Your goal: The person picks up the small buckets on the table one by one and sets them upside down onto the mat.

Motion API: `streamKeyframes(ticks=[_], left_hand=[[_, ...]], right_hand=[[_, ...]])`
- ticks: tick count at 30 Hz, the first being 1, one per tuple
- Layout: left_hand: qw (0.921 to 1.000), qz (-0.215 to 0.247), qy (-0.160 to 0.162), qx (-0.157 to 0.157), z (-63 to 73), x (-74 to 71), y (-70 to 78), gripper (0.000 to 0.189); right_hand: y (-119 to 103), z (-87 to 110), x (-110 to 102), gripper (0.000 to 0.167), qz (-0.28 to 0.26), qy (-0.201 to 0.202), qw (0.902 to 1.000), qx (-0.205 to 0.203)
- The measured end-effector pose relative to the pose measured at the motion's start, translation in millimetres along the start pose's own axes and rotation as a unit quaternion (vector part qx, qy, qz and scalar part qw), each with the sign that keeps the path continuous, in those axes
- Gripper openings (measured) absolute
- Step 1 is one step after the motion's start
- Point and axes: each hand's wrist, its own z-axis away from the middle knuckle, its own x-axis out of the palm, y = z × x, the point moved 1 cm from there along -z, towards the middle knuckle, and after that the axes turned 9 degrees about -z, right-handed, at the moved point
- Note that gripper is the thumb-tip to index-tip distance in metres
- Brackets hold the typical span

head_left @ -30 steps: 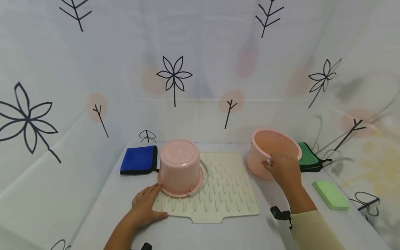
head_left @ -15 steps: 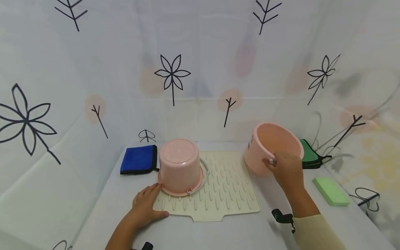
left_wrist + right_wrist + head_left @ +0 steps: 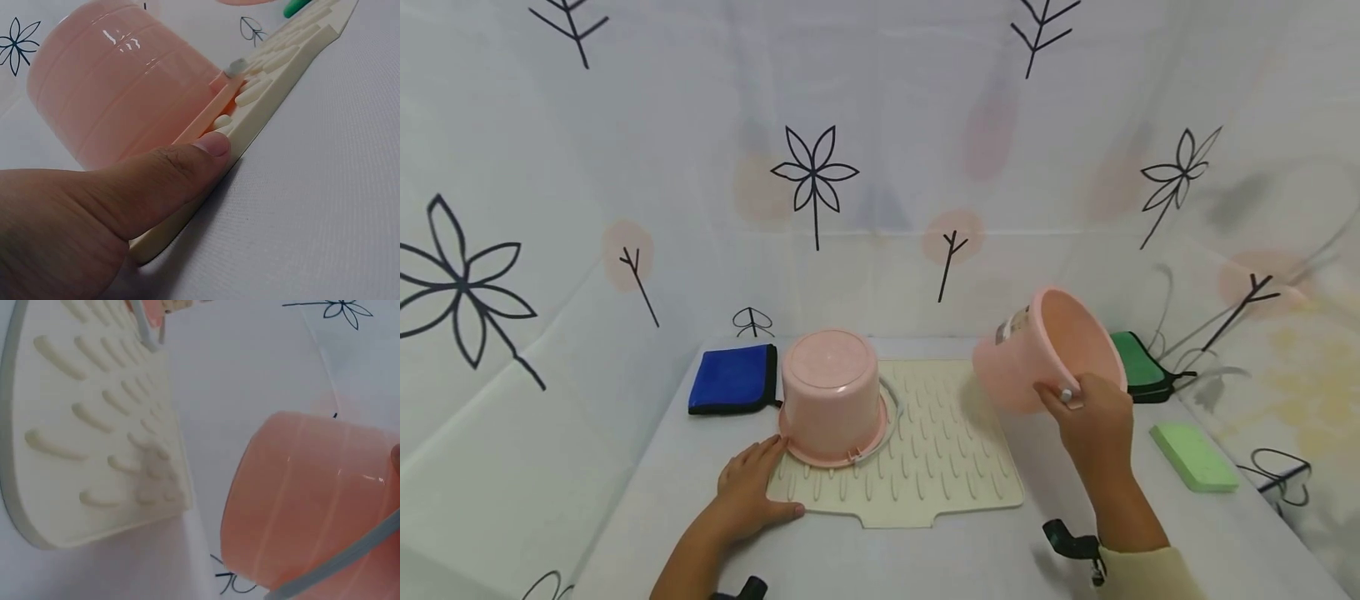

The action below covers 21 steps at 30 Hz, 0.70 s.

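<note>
My right hand grips the rim of a pink bucket. The bucket is tilted on its side in the air, mouth toward the right and base toward the drying mat. In the right wrist view its grey handle crosses the wall. A second pink bucket stands upside down on the left half of the cream ridged drying mat, its handle lying around the rim. My left hand rests at the mat's front left corner with fingers spread, and the thumb lies along the mat's edge.
A folded blue cloth with black trim lies left of the mat. At the right, a green cloth with black trim sits behind the raised bucket. A light green sponge lies near the table's right edge. A patterned white curtain backs the table.
The right hand has lifted the pink bucket and tipped it, its base swinging up and left toward the mat. The left hand and the upside-down bucket have stayed put.
</note>
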Motion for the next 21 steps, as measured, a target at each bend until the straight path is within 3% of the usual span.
streamKeyframes(ticks=[5, 12, 15, 21], left_hand=[[1.0, -0.005, 0.002, -0.001, -0.7, 1.0, 0.3, 0.119], [0.9998, -0.011, 0.009, 0.012, 1.1, 0.0, 1.1, 0.119], [0.9998, -0.011, 0.01, 0.012, 1.8, 0.0, 1.0, 0.119], [0.9998, -0.014, 0.007, 0.015, 2.6, -1.2, 1.6, 0.118]], right_hand=[[-9, 11.3, -1, 0.048, -0.064, 0.006, 0.9894, 0.13], [-25, 20.9, -3, 0.056, -0.101, 0.027, 0.9776, 0.183], [-31, 25.1, -4, 0.055, -0.117, 0.031, 0.967, 0.224], [-40, 36.2, -5, 0.059, -0.173, 0.043, 0.9335, 0.311]])
